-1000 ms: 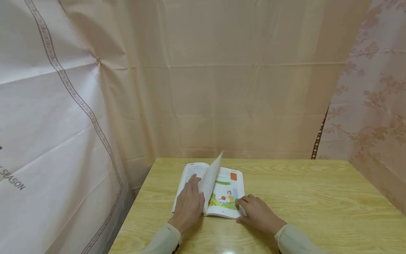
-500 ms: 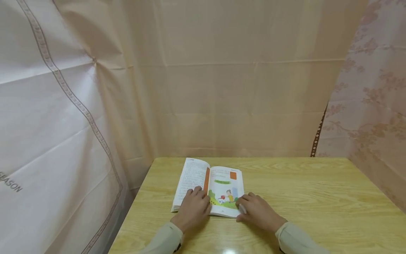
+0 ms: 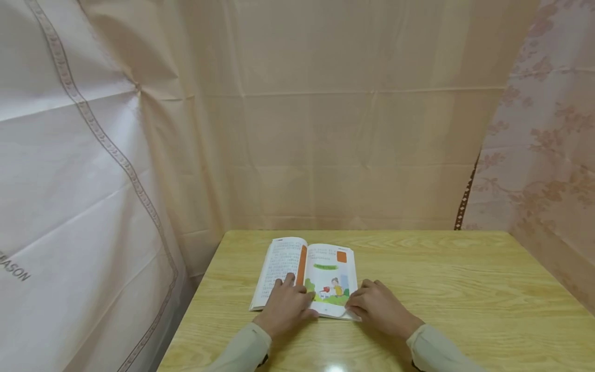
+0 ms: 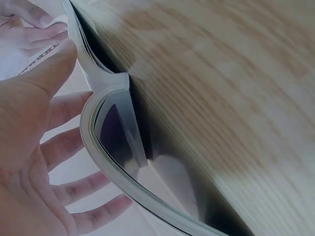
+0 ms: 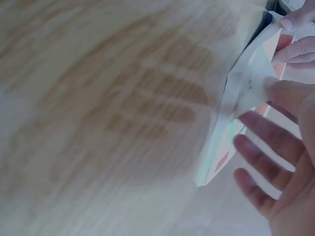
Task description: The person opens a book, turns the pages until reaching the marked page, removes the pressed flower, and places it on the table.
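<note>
An open book (image 3: 283, 253) lies on the wooden table, text on its left page and a coloured garden picture (image 3: 332, 289) on its right page. My left hand (image 3: 283, 307) rests on the lower left page with fingers spread, its thumb by the bottom edge near the spine. The left wrist view shows those fingers lying straight across the curved pages. At the lower right corner, my right hand (image 3: 383, 310) pinches a page (image 5: 253, 86) between thumb and index finger. That corner is bent up, and another sheet shows beneath it. The other right fingers are loosely bent.
The wooden table (image 3: 441, 289) extends to the right of the book. Beige cloth (image 3: 348, 129) hangs behind it, with a pale sheet (image 3: 83, 196) at left and a flower-patterned one (image 3: 548, 155) at right.
A raised page came down onto the left side under my left hand, which shifted slightly right. My right hand has stayed at the corner, where the page is now lifted.
</note>
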Motion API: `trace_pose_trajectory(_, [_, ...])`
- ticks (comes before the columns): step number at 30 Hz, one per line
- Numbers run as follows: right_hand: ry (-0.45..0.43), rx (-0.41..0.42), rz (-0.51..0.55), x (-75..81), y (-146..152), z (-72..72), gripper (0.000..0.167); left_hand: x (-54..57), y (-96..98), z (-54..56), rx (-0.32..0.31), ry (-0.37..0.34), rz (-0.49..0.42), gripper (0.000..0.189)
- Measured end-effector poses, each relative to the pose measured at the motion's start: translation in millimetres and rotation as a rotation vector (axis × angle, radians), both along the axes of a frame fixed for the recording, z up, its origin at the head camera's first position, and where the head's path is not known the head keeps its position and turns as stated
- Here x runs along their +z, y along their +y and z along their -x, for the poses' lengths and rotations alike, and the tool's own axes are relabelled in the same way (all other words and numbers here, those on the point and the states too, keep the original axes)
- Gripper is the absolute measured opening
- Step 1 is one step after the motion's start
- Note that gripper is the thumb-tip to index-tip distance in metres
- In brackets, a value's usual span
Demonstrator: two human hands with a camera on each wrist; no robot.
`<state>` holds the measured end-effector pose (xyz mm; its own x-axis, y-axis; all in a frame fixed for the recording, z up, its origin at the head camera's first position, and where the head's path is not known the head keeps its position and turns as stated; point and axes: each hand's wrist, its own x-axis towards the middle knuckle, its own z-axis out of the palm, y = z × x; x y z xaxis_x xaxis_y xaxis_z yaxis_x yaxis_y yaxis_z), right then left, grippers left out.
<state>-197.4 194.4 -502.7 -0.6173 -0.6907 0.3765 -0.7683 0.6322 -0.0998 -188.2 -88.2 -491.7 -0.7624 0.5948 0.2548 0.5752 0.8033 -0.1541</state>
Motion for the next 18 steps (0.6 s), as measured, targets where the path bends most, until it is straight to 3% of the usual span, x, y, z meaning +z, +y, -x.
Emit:
trace_pose_trajectory(5, [0.13, 0.018, 0.09, -0.8, 0, 2.5, 0.004, 1.2, 4.8, 1.2, 0.017, 0.041, 0.044, 0.053])
trace_pose_trajectory(9, [0.239, -0.007, 0.201, 7.1, -4, 3.3, 0.005, 3.5, 6.1, 1.3, 0.021, 0.057, 0.063, 0.045])
trace_pose_trajectory(15, [0.189, -0.141, 0.316, 11.0, -7, 0.8, 0.025, 2.9, 5.1, 1.8, -0.003, 0.063, -0.015, 0.034])
trace_pose_trajectory(18, [0.144, -0.176, 0.301, 7.7, -9, -2.4, 0.03, 1.7, 3.8, 1.2, 0.012, 0.064, -0.012, 0.029])
